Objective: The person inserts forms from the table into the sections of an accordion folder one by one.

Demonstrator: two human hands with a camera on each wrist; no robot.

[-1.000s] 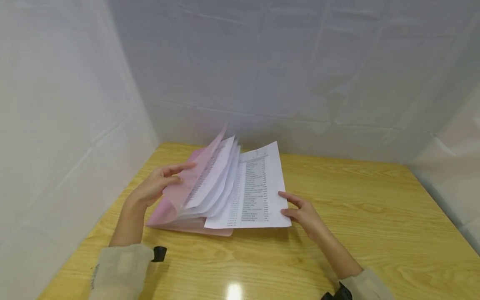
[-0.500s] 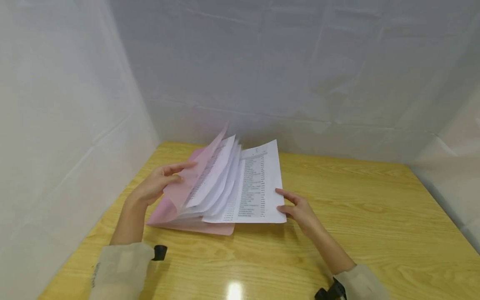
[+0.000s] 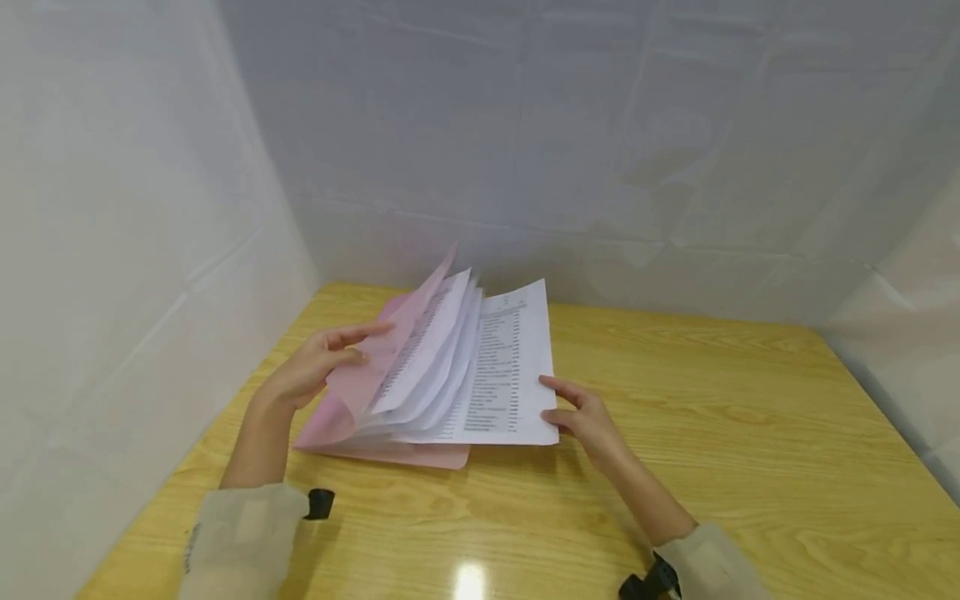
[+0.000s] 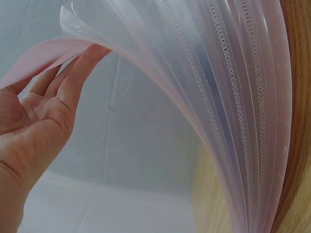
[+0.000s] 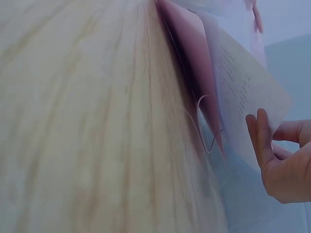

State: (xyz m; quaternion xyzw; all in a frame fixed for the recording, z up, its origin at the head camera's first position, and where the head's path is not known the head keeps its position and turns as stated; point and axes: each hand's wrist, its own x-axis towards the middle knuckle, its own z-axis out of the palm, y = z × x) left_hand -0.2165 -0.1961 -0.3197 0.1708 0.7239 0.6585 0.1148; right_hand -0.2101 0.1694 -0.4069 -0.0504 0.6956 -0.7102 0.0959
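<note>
A pink folder (image 3: 437,457) with clear inner sleeves (image 4: 194,73) lies spread on the table, its cover and several leaves lifted and fanned. My left hand (image 3: 303,371) pinches the raised pink cover between thumb and fingers, left of the leaves. On the right, my right hand (image 3: 588,421) pinches the right edge of a white printed sheet (image 3: 517,358) between thumb and fingers. That sheet's left part is inside the folder, among the leaves; its left edge is hidden. In the right wrist view the sheet tilts up off the table beside the folder's pink back cover (image 5: 194,43).
The wooden table (image 3: 712,433) stretches to the right and toward the front. A pale curtain-like sheet (image 3: 600,150) hangs behind it and on both sides. Black wrist straps show at both sleeves.
My right hand has moved left with the printed sheet, so more of it lies behind the folder's leaves. The left hand and the raised cover have stayed nearly still.
</note>
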